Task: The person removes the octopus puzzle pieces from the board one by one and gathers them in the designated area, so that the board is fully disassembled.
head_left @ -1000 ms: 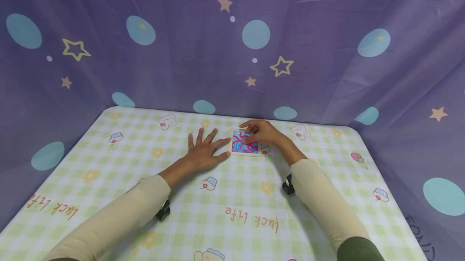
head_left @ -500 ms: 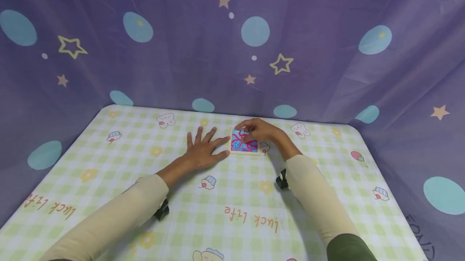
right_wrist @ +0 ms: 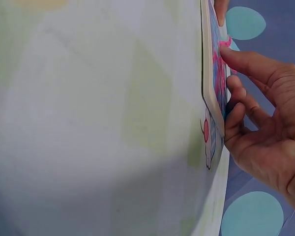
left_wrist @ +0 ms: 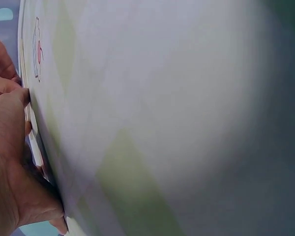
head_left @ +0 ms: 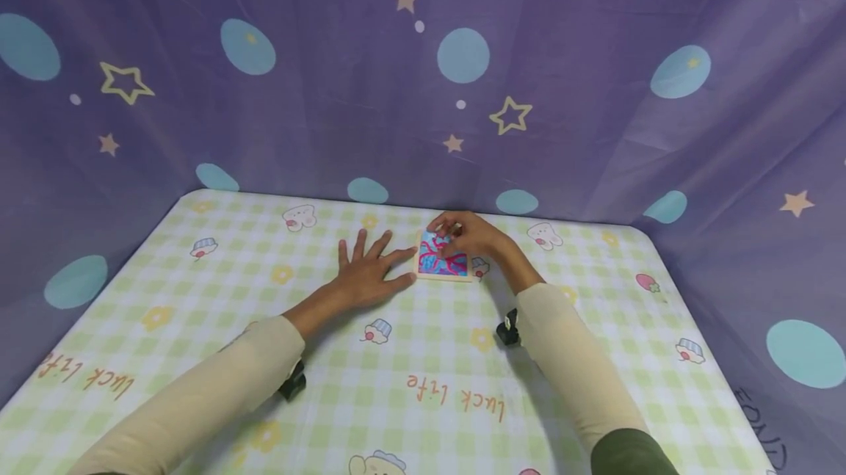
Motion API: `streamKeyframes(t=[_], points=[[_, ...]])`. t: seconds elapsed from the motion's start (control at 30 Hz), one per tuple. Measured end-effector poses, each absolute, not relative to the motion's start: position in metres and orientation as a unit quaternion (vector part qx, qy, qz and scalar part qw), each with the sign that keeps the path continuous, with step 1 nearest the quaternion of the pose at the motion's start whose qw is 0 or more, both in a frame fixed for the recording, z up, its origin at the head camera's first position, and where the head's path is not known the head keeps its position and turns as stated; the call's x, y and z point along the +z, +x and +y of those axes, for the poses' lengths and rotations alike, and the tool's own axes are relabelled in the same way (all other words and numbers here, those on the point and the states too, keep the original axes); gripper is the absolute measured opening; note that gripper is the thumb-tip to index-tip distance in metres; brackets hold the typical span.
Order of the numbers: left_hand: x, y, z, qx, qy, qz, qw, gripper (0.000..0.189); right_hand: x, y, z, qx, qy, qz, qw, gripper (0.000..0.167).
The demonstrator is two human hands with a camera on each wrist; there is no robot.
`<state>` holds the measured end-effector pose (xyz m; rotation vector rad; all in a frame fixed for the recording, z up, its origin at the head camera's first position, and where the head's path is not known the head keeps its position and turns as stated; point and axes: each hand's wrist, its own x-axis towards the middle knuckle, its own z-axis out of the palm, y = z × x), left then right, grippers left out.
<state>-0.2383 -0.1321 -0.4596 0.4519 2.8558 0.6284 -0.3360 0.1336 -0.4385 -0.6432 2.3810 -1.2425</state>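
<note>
A small square wooden jigsaw board (head_left: 444,278) lies on the table, its picture blue with pink, tentacle-like curves. My left hand (head_left: 363,280) rests flat beside it, fingers spread, with the index finger and thumb tips at the board's left edge. Over the board's upper right part is my right hand (head_left: 471,234), covering some of the picture. In the right wrist view, the thumb and bent fingers pinch a small pink and blue puzzle piece (right_wrist: 225,43) standing up from the picture surface. Most of that piece is hidden behind the thumb.
A green-and-white checked tablecloth (head_left: 449,350) with printed cupcakes and flowers covers the table. Behind it hangs a purple curtain (head_left: 330,93) with stars and blue dots, close to the table's far edge. Small dark cameras (head_left: 507,328) sit under both wrists.
My right hand and forearm have shifted slightly left over the board. The left hand keeps its place at the board's edge. The head view has tilted a little.
</note>
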Motion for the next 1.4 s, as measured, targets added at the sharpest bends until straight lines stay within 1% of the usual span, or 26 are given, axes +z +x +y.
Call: streamKeyframes(t=[0.1, 0.3, 0.53, 0.8, 0.97, 1.2, 1.4], points=[[-0.462, -0.239, -0.132, 0.216, 0.153, 0.96, 0.091, 0.066, -0.44, -0.335, 0.132, -0.45, -0.228, 0.844, 0.184, 0.044], [-0.475, -0.246, -0.135, 0.231, 0.156, 0.957, 0.081, 0.068, -0.441, -0.332, 0.127, -0.439, -0.227, 0.857, 0.147, 0.028], [-0.481, -0.251, -0.138, 0.234, 0.159, 0.955, 0.083, 0.068, -0.438, -0.33, 0.118, -0.442, -0.198, 0.863, 0.145, 0.021], [-0.482, -0.254, -0.138, 0.231, 0.155, 0.956, 0.096, 0.071, -0.434, -0.33, 0.128, -0.51, -0.142, 0.829, 0.182, 0.024], [-0.479, -0.254, -0.138, 0.232, 0.154, 0.955, 0.099, 0.071, -0.433, -0.329, 0.139, -0.546, -0.121, 0.807, 0.189, 0.029], [-0.478, -0.256, -0.139, 0.237, 0.155, 0.953, 0.104, 0.072, -0.436, -0.324, 0.152, -0.567, -0.115, 0.796, 0.177, 0.035], [-0.473, -0.253, -0.138, 0.232, 0.158, 0.953, 0.112, 0.072, -0.437, -0.32, 0.169, -0.579, -0.115, 0.792, 0.155, 0.032]])
